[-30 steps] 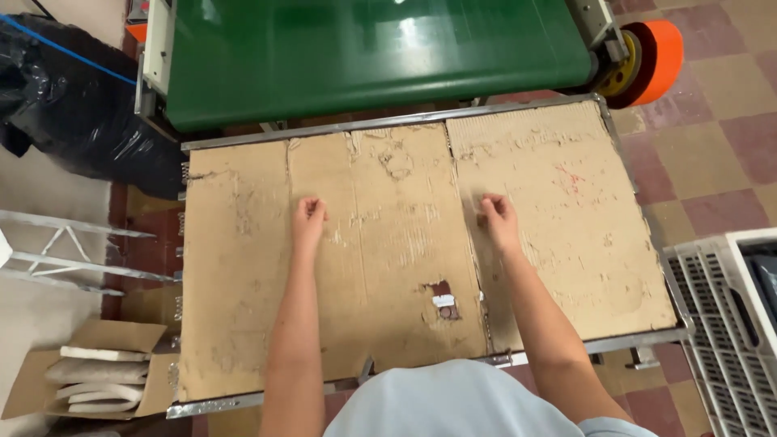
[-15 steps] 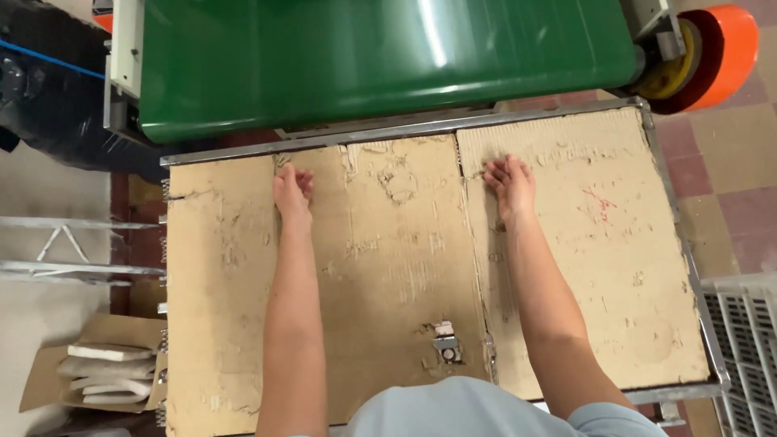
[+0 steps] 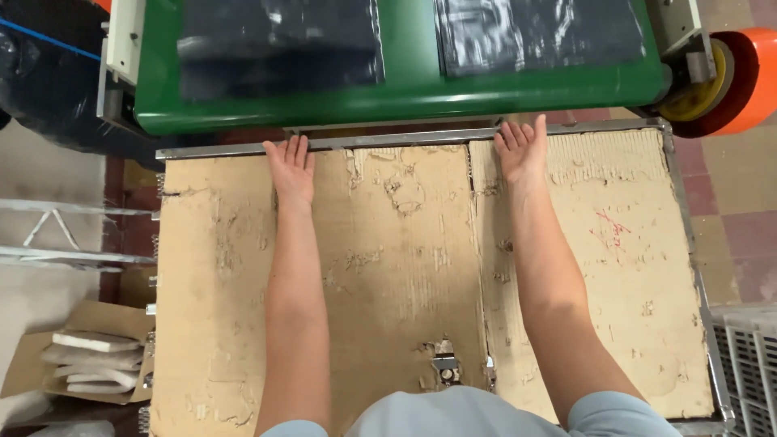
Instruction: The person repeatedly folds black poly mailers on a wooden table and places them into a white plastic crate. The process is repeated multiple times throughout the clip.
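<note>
Worn brown cardboard sheets [image 3: 405, 267] cover a metal-framed table. My left hand [image 3: 291, 166] lies flat, palm down, on the cardboard at the far edge, fingertips touching the metal frame rail [image 3: 388, 139]. My right hand [image 3: 522, 150] also lies flat with fingers spread at the far edge, fingertips over the rail. Neither hand holds anything. Just beyond the rail stands a green machine [image 3: 405, 89] carrying dark black sheets [image 3: 534, 32] on its top.
An orange wheel [image 3: 732, 81] sits at the far right of the machine. A black plastic bag [image 3: 48, 81] is at the far left. A cardboard box of white pieces [image 3: 89, 364] rests on the floor at left. A white plastic crate [image 3: 749, 364] stands at right.
Both hands have slid forward across the cardboard from its middle to the far edge by the green machine. The view has shifted forward, showing the black sheets on the machine.
</note>
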